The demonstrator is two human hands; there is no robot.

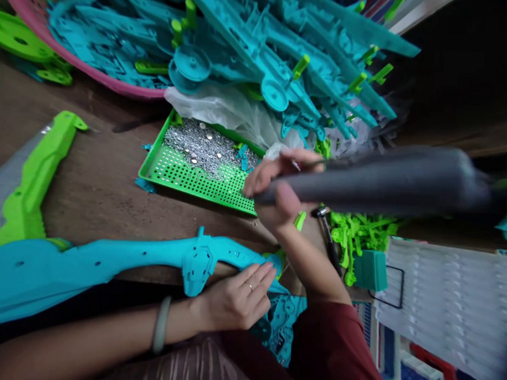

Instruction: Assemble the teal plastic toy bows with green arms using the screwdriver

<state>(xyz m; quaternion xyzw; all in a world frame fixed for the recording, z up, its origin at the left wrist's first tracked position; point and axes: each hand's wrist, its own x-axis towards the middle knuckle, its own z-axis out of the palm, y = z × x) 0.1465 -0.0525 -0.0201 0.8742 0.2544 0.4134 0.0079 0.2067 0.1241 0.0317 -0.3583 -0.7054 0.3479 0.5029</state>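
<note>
A long blue plastic part, shaped like half a toy bow or gun shell, reaches from the left edge to the middle front. My left hand is closed over its right end, fingers together on its rounded tip and thumb hidden. Above it my right hand grips a dark grey electric screwdriver, held nearly level and smeared by motion. Its tip is hard to make out. Left of that hand lies a green perforated tray with many small silver screws and a few round discs.
A pink basket piled with blue parts fills the back. More blue shells with green pegs lean beside it over clear plastic film. A hammer, green pieces and a teal block lie right. A green piece rests left.
</note>
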